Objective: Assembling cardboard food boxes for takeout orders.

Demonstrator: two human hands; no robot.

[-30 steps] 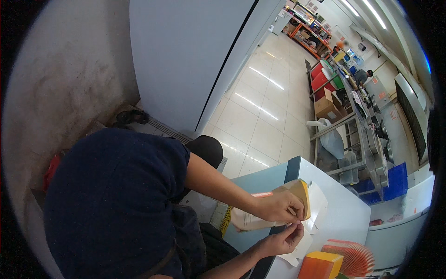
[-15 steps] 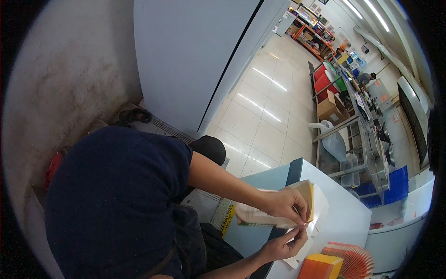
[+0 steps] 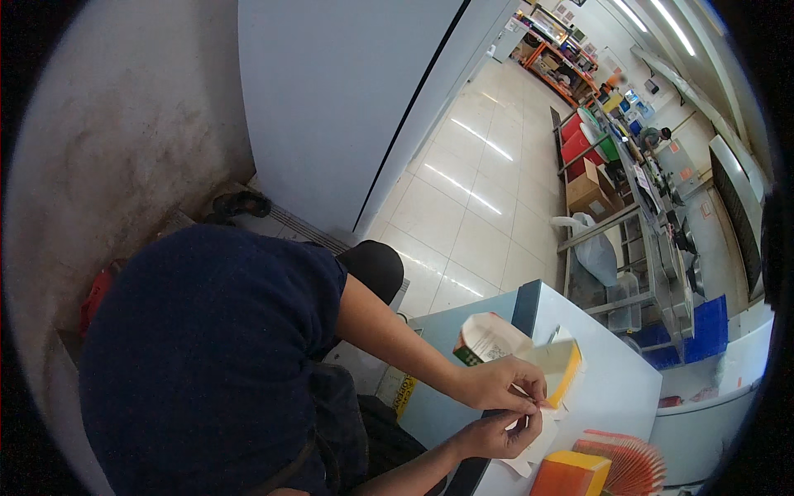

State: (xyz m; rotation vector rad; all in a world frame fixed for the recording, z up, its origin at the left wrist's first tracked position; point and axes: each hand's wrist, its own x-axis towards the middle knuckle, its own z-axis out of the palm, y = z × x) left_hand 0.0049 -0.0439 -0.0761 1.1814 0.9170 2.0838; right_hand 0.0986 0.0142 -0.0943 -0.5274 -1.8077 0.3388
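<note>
The left hand (image 3: 504, 383) is bent down at the wrist, its thumb and fingertips brought together in a pinch on the near corner of a yellow-edged paper carton (image 3: 552, 360). The right hand (image 3: 503, 436) lies just below it, palm side turned partly up, fingers curled, thumb and fingertips pinching at the same corner; the two sets of fingertips nearly touch. The exact fold between them is too small to make out.

The carton stands open by the left hand, near the dark-edged side of a white table (image 3: 616, 357). Beside it, over that edge, rises a cream panel (image 3: 490, 336) printed in green and red; whether it joins the carton cannot be told. A pale flat sheet (image 3: 523, 466) sticks out past the right hand.

Farther along, an orange-and-yellow carton (image 3: 571, 474) sits near the lower edge of the view, and just beside it a stack of orange-edged flat blanks (image 3: 628, 460) spreads like a fan.

Beyond the table come a blue panel (image 3: 705, 322) and a steel rack with a clear plastic container (image 3: 624, 298), a tied white bag (image 3: 594, 255) and an open cardboard box (image 3: 590, 195). A co-worker (image 3: 653, 137) bends over it far off.
</note>
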